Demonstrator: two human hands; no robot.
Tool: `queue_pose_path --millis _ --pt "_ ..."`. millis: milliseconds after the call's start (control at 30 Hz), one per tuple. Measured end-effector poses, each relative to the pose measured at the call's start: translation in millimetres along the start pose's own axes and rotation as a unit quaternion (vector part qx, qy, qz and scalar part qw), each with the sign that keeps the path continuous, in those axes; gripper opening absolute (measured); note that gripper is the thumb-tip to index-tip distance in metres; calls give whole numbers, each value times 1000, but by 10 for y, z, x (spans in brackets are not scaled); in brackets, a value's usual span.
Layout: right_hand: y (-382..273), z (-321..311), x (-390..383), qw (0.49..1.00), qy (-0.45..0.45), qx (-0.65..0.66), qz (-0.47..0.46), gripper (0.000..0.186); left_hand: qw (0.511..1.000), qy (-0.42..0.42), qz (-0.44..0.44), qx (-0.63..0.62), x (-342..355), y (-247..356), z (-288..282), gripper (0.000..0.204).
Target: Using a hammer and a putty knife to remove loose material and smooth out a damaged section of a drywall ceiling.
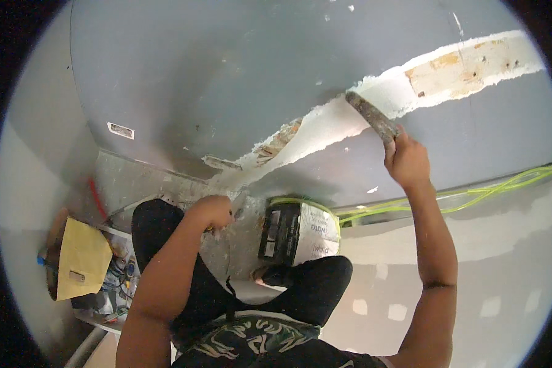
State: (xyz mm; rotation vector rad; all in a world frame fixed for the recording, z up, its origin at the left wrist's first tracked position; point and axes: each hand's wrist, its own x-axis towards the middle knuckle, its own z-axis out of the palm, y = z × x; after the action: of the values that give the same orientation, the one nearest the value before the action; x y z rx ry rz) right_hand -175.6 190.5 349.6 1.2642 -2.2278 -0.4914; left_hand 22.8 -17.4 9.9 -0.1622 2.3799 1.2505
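Note:
My right hand (pixel 408 161) is closed on a taping knife (pixel 371 115) caked with dried compound. Its broad edge lies against a rough white strip of joint compound (pixel 334 122) that runs slantwise over the grey wall (pixel 251 67). Farther right along the strip, a bare tan-and-white patch (pixel 451 76) shows several dark holes. My left hand (pixel 211 213) is curled low between my knees, near the strip's lower end. Its fingers are wrapped round something; a thin shape sticks out beside it, too unclear to name.
A black-and-white box (pixel 300 230) stands by the wall, with yellow-green cables (pixel 386 208) running right from it. At left, a yellow bag (pixel 86 257) sits beside a cluttered container of tools (pixel 119 273). An outlet opening (pixel 121 130) is cut in the wall. White debris litters the floor.

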Motion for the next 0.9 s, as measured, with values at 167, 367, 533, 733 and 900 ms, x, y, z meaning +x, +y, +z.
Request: queue_pose_path --millis 167,367,533,733,900 --pt "0 -70 -181 979 146 116 -79 18 1000 -13 -26 -11 1 83 -72 26" --pt "18 -47 -83 998 -46 -7 43 15 999 -36 3 31 61 33 -35 23" --pt "95 -306 -246 984 137 75 -83 21 1000 -16 0 -8 22 12 -25 24" --pt "374 -290 -2 982 174 76 4 25 1000 -4 4 10 17 172 -73 24" --pt "326 -351 -123 992 122 19 31 26 1000 3 3 25 51 -3 -41 27"
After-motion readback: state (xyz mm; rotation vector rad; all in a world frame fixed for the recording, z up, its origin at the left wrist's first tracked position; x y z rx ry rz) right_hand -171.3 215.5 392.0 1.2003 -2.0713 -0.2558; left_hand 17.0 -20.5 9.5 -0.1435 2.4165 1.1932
